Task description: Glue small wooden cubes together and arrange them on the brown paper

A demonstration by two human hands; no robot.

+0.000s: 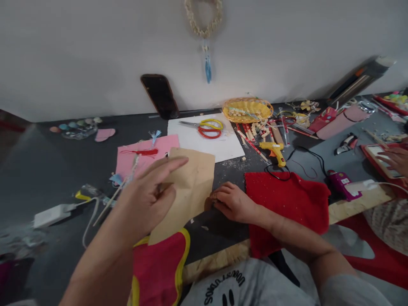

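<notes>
My left hand hovers over a creased sheet of brown paper, index finger stretched out and thumb apart from it. Nothing shows between those fingers. At the paper's right edge, my right hand rests low with its fingers curled together. What they hold, if anything, is hidden; a small brownish bit shows by the fingertips. Behind the left hand lies a pink sheet with a red tassel on it. Scissors with yellow and red handles lie on a white sheet farther back.
A yellow basket, a yellow glue gun and a red cloth are to the right. A phone leans on the wall. A white charger lies left. Another person's hand is at far right.
</notes>
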